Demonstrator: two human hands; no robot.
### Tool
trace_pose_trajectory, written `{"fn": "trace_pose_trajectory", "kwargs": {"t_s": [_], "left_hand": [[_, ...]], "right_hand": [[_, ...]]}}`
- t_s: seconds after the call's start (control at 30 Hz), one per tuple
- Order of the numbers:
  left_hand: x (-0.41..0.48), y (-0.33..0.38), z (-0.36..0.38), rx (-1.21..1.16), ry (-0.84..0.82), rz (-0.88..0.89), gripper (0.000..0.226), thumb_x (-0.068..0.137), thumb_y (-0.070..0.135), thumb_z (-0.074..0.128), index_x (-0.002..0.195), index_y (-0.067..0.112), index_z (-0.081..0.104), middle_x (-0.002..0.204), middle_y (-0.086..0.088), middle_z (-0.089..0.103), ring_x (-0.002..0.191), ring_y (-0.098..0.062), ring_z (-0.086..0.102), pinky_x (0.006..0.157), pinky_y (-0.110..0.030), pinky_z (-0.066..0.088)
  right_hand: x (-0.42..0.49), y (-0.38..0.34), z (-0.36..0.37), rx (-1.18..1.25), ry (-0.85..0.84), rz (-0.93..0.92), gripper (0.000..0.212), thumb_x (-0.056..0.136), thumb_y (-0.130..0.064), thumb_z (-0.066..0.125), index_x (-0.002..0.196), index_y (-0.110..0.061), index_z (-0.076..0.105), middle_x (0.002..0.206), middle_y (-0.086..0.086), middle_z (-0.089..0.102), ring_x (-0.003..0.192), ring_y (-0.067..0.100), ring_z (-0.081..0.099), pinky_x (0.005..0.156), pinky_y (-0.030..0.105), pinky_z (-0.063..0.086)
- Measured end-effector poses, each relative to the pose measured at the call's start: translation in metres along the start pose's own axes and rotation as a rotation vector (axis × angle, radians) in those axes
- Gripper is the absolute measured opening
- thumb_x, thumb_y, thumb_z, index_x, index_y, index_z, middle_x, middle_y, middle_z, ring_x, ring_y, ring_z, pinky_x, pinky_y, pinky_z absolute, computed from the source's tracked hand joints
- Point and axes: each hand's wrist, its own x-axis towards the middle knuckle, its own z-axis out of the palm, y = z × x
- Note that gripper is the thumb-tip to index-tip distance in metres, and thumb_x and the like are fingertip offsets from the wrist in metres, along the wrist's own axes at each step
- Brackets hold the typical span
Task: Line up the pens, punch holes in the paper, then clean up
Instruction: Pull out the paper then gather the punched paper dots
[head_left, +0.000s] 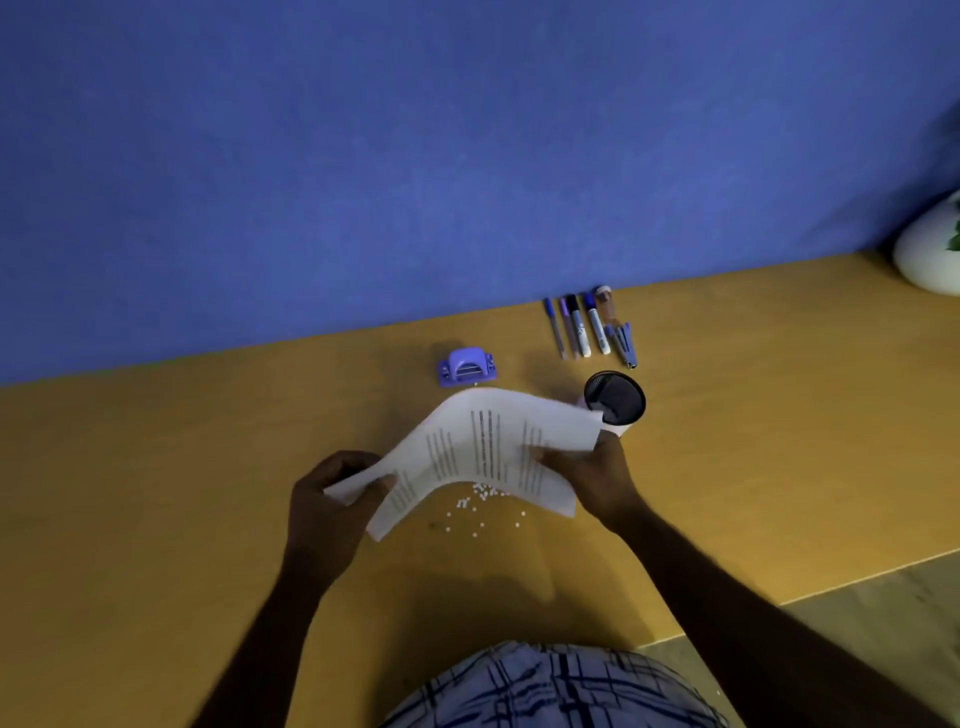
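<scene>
A printed sheet of paper (483, 447) curves in the air above the wooden desk (156, 493). My left hand (332, 499) pinches its near left corner, and my right hand (597, 478) grips its right edge. Beneath the sheet, several small white paper dots (478, 501) are scattered on the desk. A purple hole punch (466, 367) stands behind the paper. Several pens and markers (584, 327) lie side by side near the blue wall, with a small blue stapler (623, 343) at the row's right end.
A black mesh cup (614, 401) stands just right of the paper, close to my right hand. A white pot (930, 249) sits at the desk's far right corner. The desk's right edge (810, 597) runs diagonally, with floor beyond it.
</scene>
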Motion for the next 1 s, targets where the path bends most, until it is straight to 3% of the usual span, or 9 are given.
{"fn": "trace_pose_trajectory", "kwargs": {"t_s": [0.13,0.27,0.33,0.4,0.53,0.67,0.77,0.87,1.0], "left_hand": [[-0.009,0.009,0.002,-0.049,0.079,0.077,0.026,0.075,-0.005,0.076,0.082,0.02,0.072,0.087,0.004,0.074,0.076,-0.011,0.071,0.059,-0.023,0.059],[-0.012,-0.013,0.011,-0.008,0.001,-0.037,0.025,0.075,-0.011,0.073,0.094,0.005,0.071,0.088,-0.009,0.074,0.081,-0.023,0.071,0.065,-0.021,0.057],[-0.011,-0.023,0.013,0.001,0.049,-0.089,0.02,0.077,-0.004,0.075,0.09,0.011,0.073,0.083,-0.004,0.075,0.079,-0.022,0.072,0.062,-0.025,0.058],[-0.009,-0.03,0.013,0.017,0.093,-0.122,0.022,0.075,0.009,0.081,0.086,0.025,0.071,0.081,0.004,0.074,0.077,-0.008,0.072,0.055,-0.018,0.055],[-0.009,-0.038,0.017,-0.03,0.125,-0.195,0.028,0.072,0.01,0.083,0.088,0.027,0.067,0.086,0.005,0.073,0.08,-0.01,0.072,0.059,-0.022,0.057],[0.004,-0.032,0.016,0.0,0.103,-0.116,0.03,0.07,0.015,0.085,0.085,0.035,0.067,0.086,0.016,0.074,0.077,0.001,0.07,0.052,-0.015,0.055],[0.016,-0.024,0.008,-0.012,0.105,-0.05,0.037,0.07,0.012,0.084,0.093,0.036,0.068,0.093,0.008,0.074,0.086,-0.006,0.071,0.063,-0.022,0.059],[0.028,-0.027,0.003,-0.001,0.165,0.024,0.064,0.072,-0.008,0.077,0.128,0.012,0.053,0.128,0.001,0.057,0.111,-0.009,0.059,0.084,-0.022,0.054],[0.023,-0.041,0.021,-0.236,0.329,-0.254,0.077,0.084,-0.004,0.067,0.146,0.008,0.024,0.15,-0.012,0.033,0.136,-0.028,0.039,0.103,-0.041,0.042]], "right_hand": [[0.0,0.001,-0.005,0.069,0.038,-0.01,0.036,0.079,-0.01,0.078,0.113,-0.014,0.069,0.106,0.005,0.074,0.098,0.022,0.071,0.077,0.035,0.061],[-0.005,0.021,-0.003,-0.072,0.058,0.076,0.039,0.077,-0.003,0.079,0.114,-0.006,0.067,0.104,0.003,0.074,0.098,0.017,0.07,0.085,0.042,0.059],[-0.006,0.027,-0.003,-0.048,0.067,0.057,0.039,0.078,-0.007,0.079,0.115,-0.01,0.067,0.104,0.002,0.074,0.099,0.017,0.071,0.082,0.037,0.06],[-0.005,0.028,-0.004,-0.025,0.086,0.065,0.037,0.076,-0.013,0.08,0.111,-0.015,0.069,0.103,-0.002,0.075,0.096,0.017,0.071,0.077,0.032,0.06],[-0.006,0.029,0.001,0.005,0.091,0.141,0.029,0.079,-0.003,0.077,0.1,-0.022,0.07,0.096,-0.006,0.076,0.093,0.017,0.072,0.081,0.041,0.061],[0.003,0.005,0.001,0.058,0.021,0.019,0.032,0.08,-0.012,0.075,0.105,-0.031,0.071,0.107,0.002,0.073,0.1,0.021,0.07,0.081,0.039,0.061],[0.01,-0.009,-0.006,0.192,0.028,0.001,0.031,0.081,-0.002,0.073,0.106,-0.021,0.072,0.108,0.01,0.073,0.099,0.029,0.07,0.081,0.04,0.06],[0.014,-0.01,-0.01,0.198,0.053,0.064,0.026,0.08,-0.003,0.074,0.106,-0.003,0.07,0.106,0.014,0.074,0.095,0.033,0.071,0.08,0.043,0.059],[0.009,0.0,-0.003,0.236,0.119,0.18,0.016,0.076,-0.015,0.079,0.085,-0.002,0.076,0.091,0.017,0.075,0.079,0.03,0.071,0.073,0.042,0.053]]}}
